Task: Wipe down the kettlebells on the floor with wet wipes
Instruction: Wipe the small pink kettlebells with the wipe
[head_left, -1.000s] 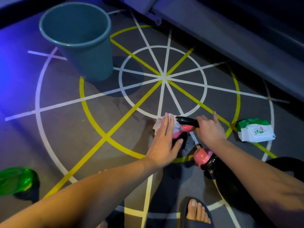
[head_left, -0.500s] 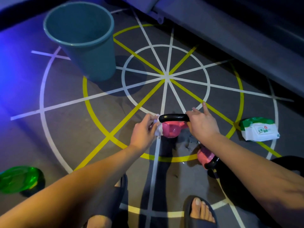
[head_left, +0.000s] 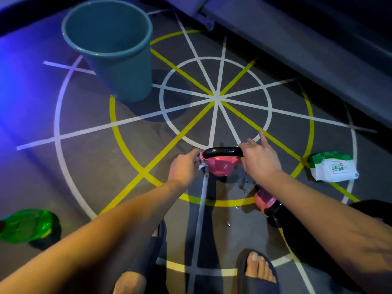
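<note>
On floor: right hand (head_left: 261, 162) grips kettlebell (head_left: 220, 164), left hand (head_left: 184, 168) pinches wipe (head_left: 201, 165); bucket (head_left: 118, 77), wipes pack (head_left: 334, 169) nearby.

Two kettlebells (head_left: 218, 166) (head_left: 264, 203), one bucket (head_left: 127, 77), one wipes pack (head_left: 334, 167), one green bottle (head_left: 25, 225).

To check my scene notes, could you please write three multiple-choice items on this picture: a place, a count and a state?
1. Where does the wipes pack lie?
A. Right of the held kettlebell
B. Left of it
C. On top of it

2. How many pink kettlebells show?
A. One
B. Two
C. Four

3. What is the left hand doing?
A. Hanging idle
B. Pressing a wipe to the kettlebell
C. Waving

1 A: the pack lies past the right hand.
2 B: a second kettlebell shows beside the right wrist.
3 B: white wipe shows against the pink body.
</note>
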The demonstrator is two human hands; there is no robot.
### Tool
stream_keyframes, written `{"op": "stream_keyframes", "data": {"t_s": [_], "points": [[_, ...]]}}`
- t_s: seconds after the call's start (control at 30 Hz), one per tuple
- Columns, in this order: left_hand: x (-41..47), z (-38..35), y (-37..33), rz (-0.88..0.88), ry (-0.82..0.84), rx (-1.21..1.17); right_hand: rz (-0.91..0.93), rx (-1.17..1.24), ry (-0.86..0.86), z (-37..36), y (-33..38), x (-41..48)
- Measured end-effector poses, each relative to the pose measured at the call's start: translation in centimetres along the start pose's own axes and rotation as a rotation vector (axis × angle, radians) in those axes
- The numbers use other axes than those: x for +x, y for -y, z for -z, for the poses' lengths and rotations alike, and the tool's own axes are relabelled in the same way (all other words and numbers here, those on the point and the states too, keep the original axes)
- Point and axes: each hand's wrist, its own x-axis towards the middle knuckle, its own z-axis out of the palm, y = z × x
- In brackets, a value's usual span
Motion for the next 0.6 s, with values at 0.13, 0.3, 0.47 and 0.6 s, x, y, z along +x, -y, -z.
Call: {"op": "stream_keyframes", "data": {"t_s": [0.13,0.3,0.47,0.6], "points": [[-0.1,-0.4,-1.4,0.079,-0.069,-0.015,0.026,-0.009,0.02,0.1,-0.1,0.0],[-2.3,-1.6,-1.1,0.082,-0.196,-0.323,0.026,-0.006,-0.015,-0.5,-0.4,0.1],[-2.6,-1.3,-1.6,0.074,-0.189,-0.477,0.021,0.003,-0.006,-0.3,-0.1,0.0],[-2.1,-1.4,-1.3,0.11,-0.145,-0.474,0.008,0.023,-0.002,-0.3,0.0,-0.1]]}}
